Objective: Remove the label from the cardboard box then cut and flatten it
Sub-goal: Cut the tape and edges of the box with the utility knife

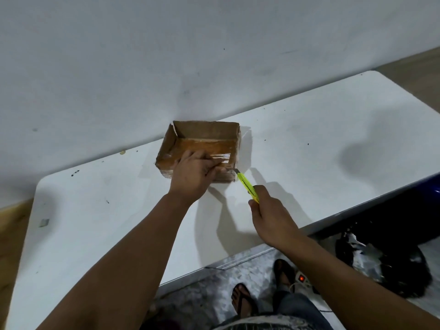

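Observation:
A small brown cardboard box (202,139) stands open on the white table (309,144), close to the wall. Shiny tape covers its inner floor. My left hand (194,173) rests over the box's near wall, fingers curled inside and gripping it. My right hand (270,217) holds a yellow-green utility knife (247,186). The knife's blade tip touches the box's near right corner. I cannot make out a label.
The grey wall (166,55) rises directly behind the table. A small grey scrap (44,222) lies at the table's left edge. Below the table's front edge are my sandalled feet (242,301), a power strip (302,279) with a red light, and a dark bag (385,265).

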`<control>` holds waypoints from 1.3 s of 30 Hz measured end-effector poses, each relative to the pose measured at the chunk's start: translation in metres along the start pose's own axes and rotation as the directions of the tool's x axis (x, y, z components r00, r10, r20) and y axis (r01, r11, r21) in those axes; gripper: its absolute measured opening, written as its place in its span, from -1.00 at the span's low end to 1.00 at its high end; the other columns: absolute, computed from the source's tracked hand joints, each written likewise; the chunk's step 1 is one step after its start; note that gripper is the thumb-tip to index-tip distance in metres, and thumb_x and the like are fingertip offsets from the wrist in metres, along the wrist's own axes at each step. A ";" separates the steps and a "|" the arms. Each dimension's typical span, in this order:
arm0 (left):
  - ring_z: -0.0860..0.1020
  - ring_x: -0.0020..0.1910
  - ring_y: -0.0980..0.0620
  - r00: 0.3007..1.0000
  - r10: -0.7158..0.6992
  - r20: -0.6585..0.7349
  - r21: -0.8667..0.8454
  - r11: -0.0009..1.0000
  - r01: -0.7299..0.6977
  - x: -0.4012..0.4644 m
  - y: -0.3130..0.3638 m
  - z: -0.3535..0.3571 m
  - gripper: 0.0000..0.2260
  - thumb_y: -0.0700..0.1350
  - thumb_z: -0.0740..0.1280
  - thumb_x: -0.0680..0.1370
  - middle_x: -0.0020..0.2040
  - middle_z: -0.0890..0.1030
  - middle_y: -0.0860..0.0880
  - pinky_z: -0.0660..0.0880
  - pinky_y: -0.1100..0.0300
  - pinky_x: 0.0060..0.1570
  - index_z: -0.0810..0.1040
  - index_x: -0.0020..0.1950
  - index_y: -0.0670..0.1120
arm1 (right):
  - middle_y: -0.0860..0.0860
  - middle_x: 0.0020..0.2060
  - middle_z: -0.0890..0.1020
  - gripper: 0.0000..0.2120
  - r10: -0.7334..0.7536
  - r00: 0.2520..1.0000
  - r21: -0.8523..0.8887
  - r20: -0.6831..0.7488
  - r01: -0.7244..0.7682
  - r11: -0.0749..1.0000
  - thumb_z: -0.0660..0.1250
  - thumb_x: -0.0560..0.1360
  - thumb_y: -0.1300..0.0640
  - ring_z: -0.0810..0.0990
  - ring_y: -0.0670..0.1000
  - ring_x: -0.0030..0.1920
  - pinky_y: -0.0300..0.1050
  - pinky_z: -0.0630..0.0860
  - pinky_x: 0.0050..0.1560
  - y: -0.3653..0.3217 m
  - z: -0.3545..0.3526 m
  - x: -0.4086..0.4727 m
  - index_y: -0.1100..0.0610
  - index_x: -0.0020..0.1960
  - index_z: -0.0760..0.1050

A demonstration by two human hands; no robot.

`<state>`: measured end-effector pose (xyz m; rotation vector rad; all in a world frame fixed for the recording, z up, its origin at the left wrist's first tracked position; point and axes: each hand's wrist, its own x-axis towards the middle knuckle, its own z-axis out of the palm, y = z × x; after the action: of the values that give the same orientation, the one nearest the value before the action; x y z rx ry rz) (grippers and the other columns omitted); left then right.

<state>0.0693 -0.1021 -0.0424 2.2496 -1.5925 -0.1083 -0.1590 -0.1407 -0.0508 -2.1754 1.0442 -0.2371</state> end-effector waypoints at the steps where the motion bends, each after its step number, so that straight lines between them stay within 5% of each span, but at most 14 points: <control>1: 0.42 0.09 -0.08 1.000 -0.003 -0.001 0.006 1.000 0.003 0.001 0.000 0.000 -0.63 0.24 0.18 0.57 0.01 0.57 0.10 0.47 -0.10 0.05 0.67 0.21 0.18 | -0.04 -0.37 0.42 -0.79 -0.001 1.000 -0.006 -0.005 0.001 1.000 0.10 0.65 0.05 0.42 0.05 -0.38 -0.09 0.21 -0.40 -0.001 0.000 0.000 0.06 0.26 0.26; 10: 0.44 0.12 -0.07 0.999 -0.016 -0.033 0.030 0.999 0.017 0.015 0.006 0.000 -0.68 0.19 0.21 0.59 0.05 0.61 0.13 0.47 -0.11 0.06 0.67 0.21 0.17 | 0.00 -0.34 0.43 -0.82 0.032 0.998 0.008 -0.046 -0.031 0.999 0.11 0.64 0.10 0.43 0.15 -0.33 -0.08 0.28 -0.30 -0.006 -0.009 0.008 0.10 0.22 0.27; 15: 0.46 0.14 -0.07 0.998 -0.013 -0.068 -0.022 1.000 0.011 0.022 0.011 -0.005 -0.54 0.30 0.10 0.54 0.04 0.63 0.15 0.48 -0.12 0.08 0.70 0.15 0.16 | -0.07 -0.40 0.39 -0.84 0.029 0.998 0.008 -0.061 -0.028 1.000 0.10 0.65 0.10 0.40 0.03 -0.42 -0.08 0.24 -0.37 -0.010 -0.013 0.013 0.11 0.21 0.27; 27: 0.46 0.04 -0.07 0.997 0.005 -0.082 -0.024 1.000 -0.007 0.038 0.015 -0.013 -0.61 0.26 0.16 0.57 -0.04 0.62 0.11 0.50 -0.09 -0.02 0.71 0.13 0.16 | -0.04 -0.38 0.41 -0.89 0.033 0.996 0.035 -0.078 -0.031 0.999 0.09 0.65 0.09 0.41 -0.01 -0.41 -0.14 0.20 -0.45 -0.018 -0.024 0.023 0.09 0.14 0.26; 39: 0.49 0.02 -0.07 0.991 0.043 -0.127 0.009 0.999 -0.043 0.036 0.014 -0.005 -0.63 0.20 0.16 0.59 -0.04 0.66 0.10 0.52 -0.02 -0.11 0.72 0.09 0.11 | 0.08 -0.23 0.50 -0.87 0.058 0.997 -0.049 -0.053 -0.060 0.997 0.10 0.64 0.13 0.42 0.15 -0.31 -0.07 0.30 -0.29 -0.023 -0.021 0.029 0.13 0.16 0.28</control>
<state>0.0709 -0.1375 -0.0277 2.1786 -1.5749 0.0502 -0.1353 -0.1636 -0.0237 -2.1901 1.1529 -0.2429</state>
